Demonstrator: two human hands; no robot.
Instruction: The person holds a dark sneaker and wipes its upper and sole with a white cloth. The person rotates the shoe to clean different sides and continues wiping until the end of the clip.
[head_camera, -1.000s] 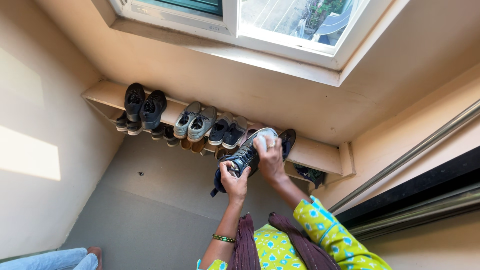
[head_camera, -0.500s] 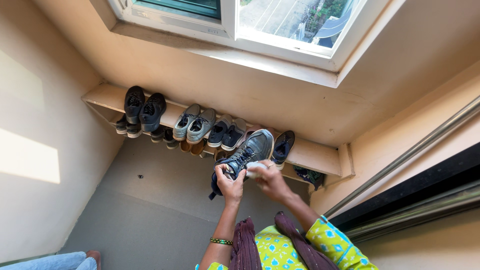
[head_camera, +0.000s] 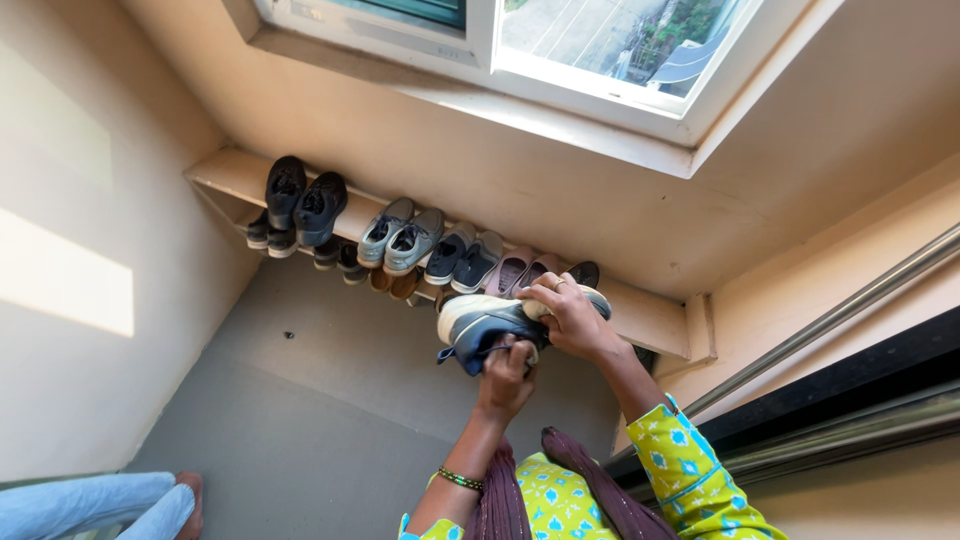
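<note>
I hold a dark blue sneaker with a pale sole turned on its side in front of the shoe rack. My left hand grips it from below near the laces. My right hand presses a small pale cloth against the sole edge at the top. Its matching dark sneaker sits on the rack's top shelf just behind my right hand.
The rack's top shelf carries black sneakers, grey sneakers, blue-grey slip-ons and pink shoes; more shoes sit below. A window is above. Another person's jeans leg and foot show at bottom left.
I have turned the sneaker from sole-down to lying sideways with the sole up. My right hand moved from the shoe's underside to the sole's upper edge. The view shifted slightly.
</note>
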